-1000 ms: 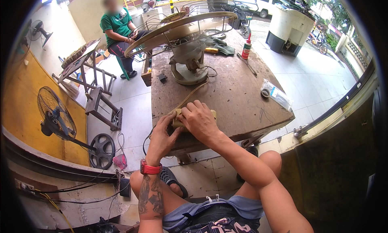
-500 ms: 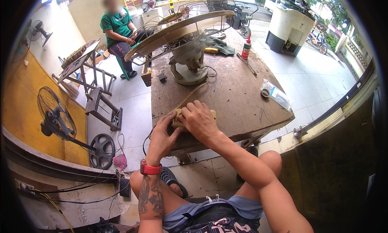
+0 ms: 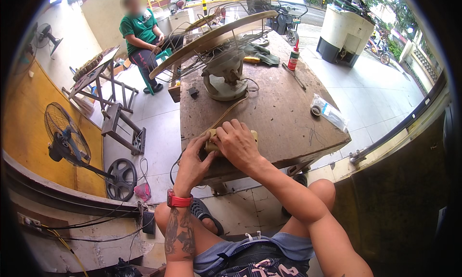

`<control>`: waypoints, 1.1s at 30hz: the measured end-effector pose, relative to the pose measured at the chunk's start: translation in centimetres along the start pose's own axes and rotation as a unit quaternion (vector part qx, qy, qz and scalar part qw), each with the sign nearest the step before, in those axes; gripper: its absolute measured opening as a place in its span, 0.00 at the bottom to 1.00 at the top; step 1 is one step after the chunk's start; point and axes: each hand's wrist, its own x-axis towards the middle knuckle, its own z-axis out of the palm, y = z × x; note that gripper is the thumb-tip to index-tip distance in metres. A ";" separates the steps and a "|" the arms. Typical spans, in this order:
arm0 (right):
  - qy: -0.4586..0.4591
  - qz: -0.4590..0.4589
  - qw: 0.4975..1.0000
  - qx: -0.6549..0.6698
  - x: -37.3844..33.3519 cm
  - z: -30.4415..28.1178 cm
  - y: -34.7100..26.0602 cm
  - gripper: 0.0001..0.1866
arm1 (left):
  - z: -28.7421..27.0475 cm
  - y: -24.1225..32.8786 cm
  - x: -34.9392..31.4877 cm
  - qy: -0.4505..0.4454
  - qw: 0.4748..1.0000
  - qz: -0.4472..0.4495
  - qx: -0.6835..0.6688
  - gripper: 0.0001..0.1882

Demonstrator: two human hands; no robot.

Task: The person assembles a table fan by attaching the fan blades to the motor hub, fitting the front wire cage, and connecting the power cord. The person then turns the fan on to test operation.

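Near the front edge of the wooden table, my left hand [image 3: 194, 157] closes its fingers and thumb round the left end of a small beige box-like piece [image 3: 254, 136]. My right hand [image 3: 237, 141] lies over the top of the same piece, fingers curled onto it, hiding most of its surface. A cord [image 3: 226, 112] runs from a large old desk fan [image 3: 226, 87] toward the piece; where it ends is covered by my hands. The fan stands beyond my hands, its wide ring and wire cage tilted.
On the wooden table [image 3: 284, 116] lie a red-and-white bottle [image 3: 293, 59], a pliers-like tool [image 3: 298, 80], a tape roll [image 3: 315, 110], a plastic packet [image 3: 333, 117] and a small black block [image 3: 193, 92]. A person [image 3: 143, 39] sits beyond, left. A stand fan [image 3: 67, 140] leans at left.
The fan's ring and cage have tilted slightly, the left end dipping and the right end rising. The seated person's arms and leg have shifted a little. My hands look almost unchanged.
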 end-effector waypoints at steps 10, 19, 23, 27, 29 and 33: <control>0.011 -0.001 1.000 -0.019 -0.1 0.2 -0.1 0.10 | 0.0 0.0 0.0 0.002 1.000 0.003 0.001 0.30; 0.010 -0.006 1.000 -0.017 0.0 0.4 0.0 0.11 | -0.1 0.1 0.0 0.001 1.000 0.002 -0.005 0.29; 0.001 0.011 1.000 -0.027 0.1 0.8 0.0 0.11 | 0.0 0.0 0.0 0.004 1.000 0.006 -0.001 0.30; 0.010 0.015 0.998 -0.056 0.2 1.0 -0.2 0.11 | 0.1 -0.5 0.0 -0.001 1.000 0.002 -0.005 0.31; 0.021 0.017 0.997 -0.070 0.3 1.2 -0.4 0.10 | 0.2 -0.8 0.0 0.000 1.000 0.004 -0.003 0.31; -0.005 0.043 0.994 -0.100 0.7 2.1 -0.7 0.09 | 0.4 -1.4 0.1 0.016 0.999 0.027 0.006 0.31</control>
